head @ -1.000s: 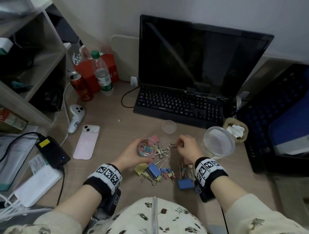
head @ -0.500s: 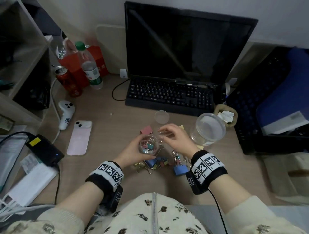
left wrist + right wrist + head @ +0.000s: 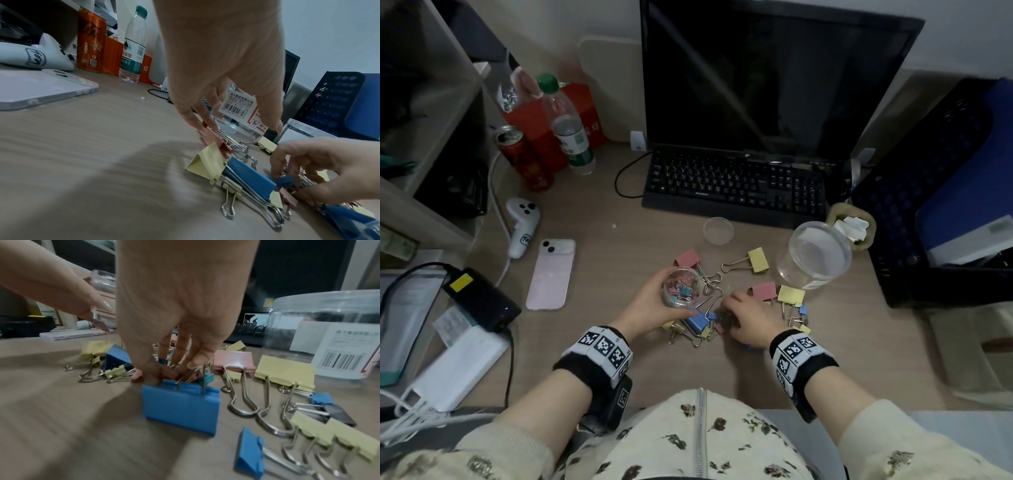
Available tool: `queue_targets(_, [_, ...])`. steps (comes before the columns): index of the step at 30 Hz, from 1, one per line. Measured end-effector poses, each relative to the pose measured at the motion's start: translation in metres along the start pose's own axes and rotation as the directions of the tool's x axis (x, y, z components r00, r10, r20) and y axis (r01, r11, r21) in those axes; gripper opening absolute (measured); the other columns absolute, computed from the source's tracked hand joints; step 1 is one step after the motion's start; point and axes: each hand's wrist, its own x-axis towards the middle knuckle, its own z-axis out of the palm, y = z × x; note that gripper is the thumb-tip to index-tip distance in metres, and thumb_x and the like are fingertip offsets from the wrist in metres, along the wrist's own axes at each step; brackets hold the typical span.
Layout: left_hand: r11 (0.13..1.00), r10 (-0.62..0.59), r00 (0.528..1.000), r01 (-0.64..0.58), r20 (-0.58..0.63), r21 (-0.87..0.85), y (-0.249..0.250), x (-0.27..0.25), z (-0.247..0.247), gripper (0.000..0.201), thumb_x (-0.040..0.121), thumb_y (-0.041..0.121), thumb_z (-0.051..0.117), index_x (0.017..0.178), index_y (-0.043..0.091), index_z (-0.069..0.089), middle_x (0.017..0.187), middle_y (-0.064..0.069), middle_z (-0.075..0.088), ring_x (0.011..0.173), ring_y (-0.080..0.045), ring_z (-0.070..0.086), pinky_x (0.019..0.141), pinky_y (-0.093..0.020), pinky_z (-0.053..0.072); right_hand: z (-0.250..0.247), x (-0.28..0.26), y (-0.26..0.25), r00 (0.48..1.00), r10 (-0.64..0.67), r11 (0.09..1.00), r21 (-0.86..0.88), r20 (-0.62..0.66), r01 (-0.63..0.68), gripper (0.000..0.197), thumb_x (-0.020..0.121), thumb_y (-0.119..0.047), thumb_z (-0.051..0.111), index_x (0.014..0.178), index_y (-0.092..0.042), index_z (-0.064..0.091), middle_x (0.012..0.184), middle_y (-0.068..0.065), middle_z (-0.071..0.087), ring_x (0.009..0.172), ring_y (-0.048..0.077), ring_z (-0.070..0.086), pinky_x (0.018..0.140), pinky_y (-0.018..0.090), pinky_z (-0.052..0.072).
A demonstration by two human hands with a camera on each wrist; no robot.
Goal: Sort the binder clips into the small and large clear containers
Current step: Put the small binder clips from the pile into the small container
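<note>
Fingers of the left hand [image 3: 650, 308] curl round the small clear container [image 3: 682, 287], which holds several small binder clips and is held just above the desk [image 3: 599, 267]. Beside it, the right hand [image 3: 748, 320] reaches down into the heap of binder clips [image 3: 180, 404], fingertips [image 3: 193, 365] bunched among small clips; whether they pinch one, I cannot tell. Further right stands the large clear container [image 3: 813, 257], upright, with pink and yellow clips just beside it.
</note>
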Motion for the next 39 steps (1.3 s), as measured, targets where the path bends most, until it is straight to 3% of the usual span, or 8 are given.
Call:
queue_targets(5, [1.0,0.004,1.0,-0.004,-0.005,-0.013,0.0,0.001,0.0,0.082,0.06,0.022,0.092,0.126,0.031,0.044,0.112,0.021,0.055,0.102,0.005,0.056,0.094,-0.021,0.049,0.002,0.0,-0.003,0.997,0.055,0.996,0.078,-0.056,-0.05,0.03,0.088,-0.02,0.057,0.117,-0.014,0.056,0.116,0.006,0.052,0.102,0.029,0.057,0.074,0.033,0.043])
queue_targets(12, [1.0,0.008,1.0,-0.008,-0.004,-0.012,-0.002,0.004,0.003,0.09,0.06,0.022,0.093,0.135,0.023,0.044,0.115,0.015,0.056,0.102,0.002,0.057,0.089,-0.016,0.047,-0.004,0.0,0.005,0.977,0.172,0.952,0.276,-0.126,-0.132,0.021,0.088,-0.015,0.055,0.106,-0.015,0.065,0.108,0.005,0.065,0.098,0.025,0.06,0.076,0.031,0.047])
queue_targets(20, [1.0,0.016,1.0,-0.016,0.021,-0.025,-0.004,0.007,0.005,0.095,0.049,0.038,0.094,0.132,0.026,0.048,0.122,0.009,0.06,0.109,-0.008,0.062,0.1,-0.037,0.052,-0.012,-0.002,0.012,0.953,0.246,0.896,0.417,-0.179,-0.153,0.021,0.091,-0.012,0.059,0.107,-0.018,0.071,0.102,0.002,0.071,0.093,0.02,0.065,0.086,0.035,0.053])
queue_targets(25, [0.999,0.043,0.998,-0.043,0.043,-0.007,-0.002,0.008,0.004,0.095,0.053,0.035,0.094,0.135,0.026,0.046,0.124,0.01,0.059,0.111,-0.007,0.061,0.102,-0.037,0.05,-0.026,-0.008,0.007,0.923,0.303,0.7,0.712,-0.236,-0.048,0.015,0.088,-0.013,0.068,0.1,-0.021,0.072,0.093,-0.003,0.072,0.083,0.012,0.068,0.073,0.021,0.055])
queue_targets(29, [0.999,0.052,0.996,-0.053,0.068,0.003,0.0,0.009,0.005,0.101,0.043,0.054,0.09,0.131,0.03,0.047,0.124,0.013,0.059,0.112,-0.007,0.06,0.101,-0.038,0.05,-0.045,-0.007,-0.007,0.917,0.266,0.57,0.816,-0.296,0.098,0.009,0.084,-0.017,0.072,0.093,-0.021,0.072,0.087,-0.001,0.073,0.081,0.014,0.071,0.082,0.034,0.056])
queue_targets(32, [0.997,0.078,0.993,-0.078,0.088,0.004,0.005,0.009,0.009,0.097,0.041,0.057,0.09,0.125,0.04,0.047,0.121,0.013,0.062,0.11,-0.006,0.063,0.099,-0.039,0.052,-0.056,-0.008,-0.019,0.922,0.226,0.577,0.806,-0.316,0.134,0.007,0.081,-0.027,0.074,0.087,-0.029,0.072,0.085,-0.004,0.074,0.083,0.013,0.071,0.084,0.038,0.057])
queue_targets(35, [0.993,0.114,0.988,-0.115,0.102,0.006,0.008,0.011,0.014,0.101,0.039,0.066,0.088,0.127,0.035,0.051,0.12,0.012,0.064,0.109,-0.005,0.063,0.098,-0.039,0.053,-0.063,-0.012,-0.028,0.929,0.142,0.61,0.77,-0.341,0.189,0.007,0.086,-0.013,0.07,0.09,-0.018,0.073,0.081,-0.004,0.071,0.076,0.003,0.067,0.075,0.02,0.054])
queue_targets(39, [0.99,0.14,0.983,-0.142,0.117,0.009,0.012,0.012,0.017,0.105,0.039,0.067,0.088,0.13,0.03,0.051,0.121,0.009,0.063,0.11,-0.007,0.063,0.098,-0.039,0.053,-0.062,-0.014,-0.03,0.927,0.07,0.77,0.611,-0.369,0.185,0.011,0.087,-0.018,0.068,0.095,-0.014,0.074,0.084,-0.008,0.066,0.074,-0.002,0.057,0.067,0.005,0.04])
